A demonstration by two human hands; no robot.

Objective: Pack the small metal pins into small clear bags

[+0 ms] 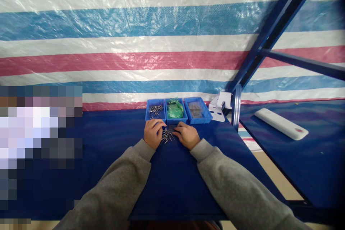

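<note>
A loose pile of thin silver metal rods (167, 135) lies on the blue tabletop between my hands. My left hand (153, 133) rests at the pile's left edge, its fingers curled toward the rods; whatever they close on is hidden. At the right edge, my right hand (188, 136) pinches with thumb and forefinger at what looks like one metal rod. Just beyond my hands is a blue bin (147, 112) holding more of the same rods. The exact kind of rod is too small to make out.
Beside that bin stand a blue bin (176, 121) with a green plastic bag and another blue bin (202, 120) with clear packets. White cut-out cards (217, 113) lean near a blue metal frame (265, 39). A white oblong device (281, 124) lies on the right-hand table.
</note>
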